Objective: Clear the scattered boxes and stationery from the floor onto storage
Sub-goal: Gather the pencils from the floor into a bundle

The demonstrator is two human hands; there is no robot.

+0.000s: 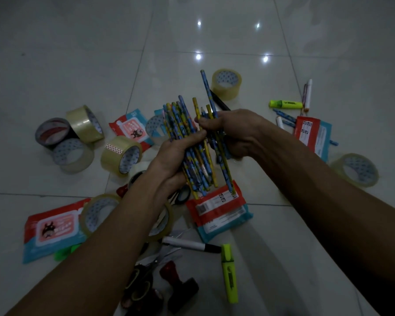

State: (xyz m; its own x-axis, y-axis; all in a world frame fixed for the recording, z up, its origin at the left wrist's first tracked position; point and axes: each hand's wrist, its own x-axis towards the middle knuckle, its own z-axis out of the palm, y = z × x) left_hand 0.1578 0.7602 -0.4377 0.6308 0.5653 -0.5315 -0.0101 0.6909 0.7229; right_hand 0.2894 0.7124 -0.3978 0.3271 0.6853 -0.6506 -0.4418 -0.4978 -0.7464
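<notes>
Head view: left hand [169,153] gripping bundle of blue-and-yellow patterned pencils [187,144]; right hand [233,133] beside bundle pinching more, consolidating them.

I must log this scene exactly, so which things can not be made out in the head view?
- Tape roll: the left forearm covers most of it.
- Scissors: half hidden under the left hand.
- Wipes pack: print too small to read.
- Pencils: both hands cover them, so no count.
- Storage: not in view.

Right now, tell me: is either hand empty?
No: the left hand grips a bundle of pencils, and the right hand pinches a few more.
</notes>
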